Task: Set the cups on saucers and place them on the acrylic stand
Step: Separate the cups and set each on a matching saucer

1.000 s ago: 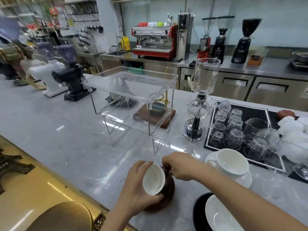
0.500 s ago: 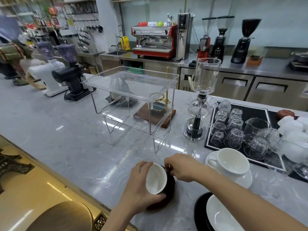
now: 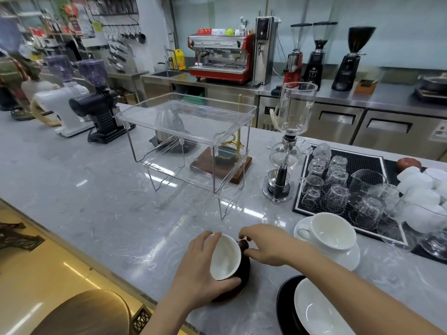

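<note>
A dark brown cup [image 3: 226, 256] with a white inside is tilted toward me on a dark brown saucer [image 3: 243, 284] near the counter's front edge. My left hand [image 3: 198, 269] wraps the cup's left side and bottom. The fingers of my right hand [image 3: 268, 243] pinch the cup's handle on its right. A white cup [image 3: 332, 232] stands upright on a white saucer [image 3: 346, 258] to the right. The clear acrylic stand [image 3: 191, 131], two-tiered on wire legs, sits further back in the middle of the counter with nothing on it.
A black saucer with a white dish [image 3: 314, 313] lies at the bottom right. A glass siphon brewer [image 3: 287, 146] and a black mat of upturned glasses [image 3: 338, 182] stand right of the stand. Coffee grinders [image 3: 96, 100] line the left.
The cup has come down a little and now rests tilted on the dark saucer. Both hands shifted slightly with it and keep their hold.
</note>
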Demonstrator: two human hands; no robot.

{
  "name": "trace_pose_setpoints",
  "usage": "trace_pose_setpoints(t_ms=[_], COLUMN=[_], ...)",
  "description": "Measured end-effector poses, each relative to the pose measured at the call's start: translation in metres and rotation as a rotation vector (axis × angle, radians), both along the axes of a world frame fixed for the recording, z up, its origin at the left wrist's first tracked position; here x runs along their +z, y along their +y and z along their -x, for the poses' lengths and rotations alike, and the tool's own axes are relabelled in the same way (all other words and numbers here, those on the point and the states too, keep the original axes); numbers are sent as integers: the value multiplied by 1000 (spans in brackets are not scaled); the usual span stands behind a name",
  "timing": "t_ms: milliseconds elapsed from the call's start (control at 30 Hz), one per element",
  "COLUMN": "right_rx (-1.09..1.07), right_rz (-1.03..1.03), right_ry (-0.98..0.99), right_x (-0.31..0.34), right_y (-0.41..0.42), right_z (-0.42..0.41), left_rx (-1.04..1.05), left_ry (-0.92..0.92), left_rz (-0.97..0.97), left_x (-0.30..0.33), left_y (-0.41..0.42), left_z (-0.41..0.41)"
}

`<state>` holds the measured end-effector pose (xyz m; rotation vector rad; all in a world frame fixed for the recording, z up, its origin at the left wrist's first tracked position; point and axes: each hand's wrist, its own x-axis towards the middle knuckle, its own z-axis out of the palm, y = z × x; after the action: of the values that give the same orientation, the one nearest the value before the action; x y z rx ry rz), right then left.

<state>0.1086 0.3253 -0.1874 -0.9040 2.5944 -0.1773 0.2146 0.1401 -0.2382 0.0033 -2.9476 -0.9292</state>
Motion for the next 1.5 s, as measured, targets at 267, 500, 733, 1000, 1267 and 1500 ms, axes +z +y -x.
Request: trace_pose_setpoints(t_ms=[267,500,733,1000,1267,1500], right_rx=[125,144,66,-143,-390,-613], right_rz=[63,61,126,299,420,502], right_ry=[117,109,99,16,-47,-165], right_x=[6,8,8,-15,-22,-23], right_y=[21,26,30,19,-1,-18], right_z=[-17,-45,-68,-95,-120,-137], left_rx=[19,-43,-58,-149,-251,-299], left_ry=[140,178,122,103,106,88], left_rz=[103,231,186,137,21,-61], left_x=[8,19,16,6,-6,-16], left_y=[-11,-15,-18,-32,-56,-80], left_z=[-24,-43,-55,-51,-41,-29])
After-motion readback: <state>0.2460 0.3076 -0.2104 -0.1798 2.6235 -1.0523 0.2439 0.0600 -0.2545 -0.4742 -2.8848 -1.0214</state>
